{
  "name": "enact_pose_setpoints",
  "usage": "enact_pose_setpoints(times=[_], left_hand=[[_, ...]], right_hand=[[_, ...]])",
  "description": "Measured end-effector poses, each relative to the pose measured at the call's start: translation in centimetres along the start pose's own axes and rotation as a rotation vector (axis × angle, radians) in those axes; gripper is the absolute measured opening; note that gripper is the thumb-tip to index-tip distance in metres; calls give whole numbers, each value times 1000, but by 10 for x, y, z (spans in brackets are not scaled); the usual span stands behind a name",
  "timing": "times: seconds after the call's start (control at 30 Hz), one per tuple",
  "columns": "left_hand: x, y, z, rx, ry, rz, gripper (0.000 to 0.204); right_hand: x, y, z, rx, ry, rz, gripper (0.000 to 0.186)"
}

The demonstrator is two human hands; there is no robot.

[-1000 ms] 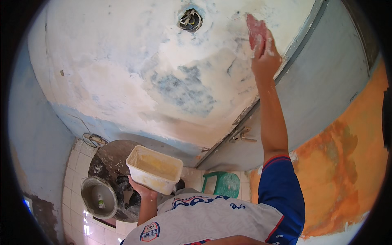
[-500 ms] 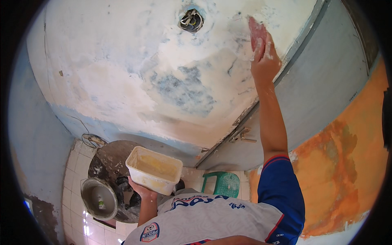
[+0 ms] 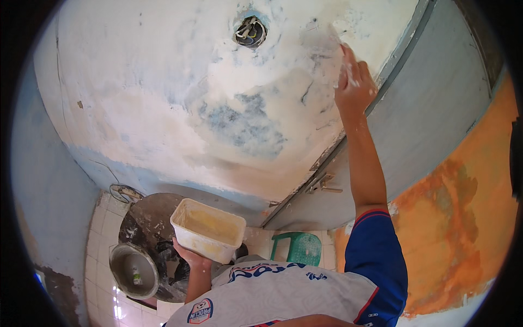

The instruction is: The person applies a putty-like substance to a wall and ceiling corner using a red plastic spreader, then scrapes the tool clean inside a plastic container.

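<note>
Head view, looking up at a patchy white-and-blue plastered wall surface (image 3: pixel 180 109) with an open round electrical box (image 3: pixel 250 31) near its top. The right hand (image 3: pixel 354 84) is raised, fingers together and pressed flat toward the wall beside the grey metal door frame (image 3: pixel 348 147); a thin pale blade seems to lie under the fingers, but whether the grip pinches a tool cannot be told. The left hand (image 3: pixel 190 256) cups from below a cream rectangular plastic tub of pale filler paste (image 3: pixel 210 229), fingers wrapped under its base, held level in front of the chest. Below stand a round grey metal bucket (image 3: pixel 133 270), a dark mortar-stained basin (image 3: pixel 158 218) on white floor tiles (image 3: pixel 101 229), and a green plastic stool (image 3: pixel 302 248). Judged from the smooth white patch, filling goes best with firm, even pressure, long overlapping strokes feathered away from the frame edge, and the tub kept level and near
</note>
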State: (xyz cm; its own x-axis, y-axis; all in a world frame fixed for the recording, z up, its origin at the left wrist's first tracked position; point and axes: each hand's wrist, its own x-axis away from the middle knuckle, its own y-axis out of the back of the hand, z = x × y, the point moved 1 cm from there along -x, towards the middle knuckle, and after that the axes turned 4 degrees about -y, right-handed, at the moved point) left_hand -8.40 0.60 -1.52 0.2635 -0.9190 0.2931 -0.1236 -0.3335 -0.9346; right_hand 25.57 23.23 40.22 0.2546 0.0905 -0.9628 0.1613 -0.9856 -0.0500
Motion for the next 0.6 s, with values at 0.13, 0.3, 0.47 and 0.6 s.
enact_pose_setpoints(times=[0.13,0.3,0.47,0.6], left_hand=[[-4,-1,4,-5,-22,-9,72],[-4,2,7,-9,-10,9,72],[-6,3,9,-22,-28,6,72],[-6,-4,14,-19,-36,-34,71]], right_hand=[[0,0,0,32,45,46,55],[9,-3,10,54,123,180,55],[21,-12,1,3,131,210,53],[28,4,-20,-211,-79,-20,40]])
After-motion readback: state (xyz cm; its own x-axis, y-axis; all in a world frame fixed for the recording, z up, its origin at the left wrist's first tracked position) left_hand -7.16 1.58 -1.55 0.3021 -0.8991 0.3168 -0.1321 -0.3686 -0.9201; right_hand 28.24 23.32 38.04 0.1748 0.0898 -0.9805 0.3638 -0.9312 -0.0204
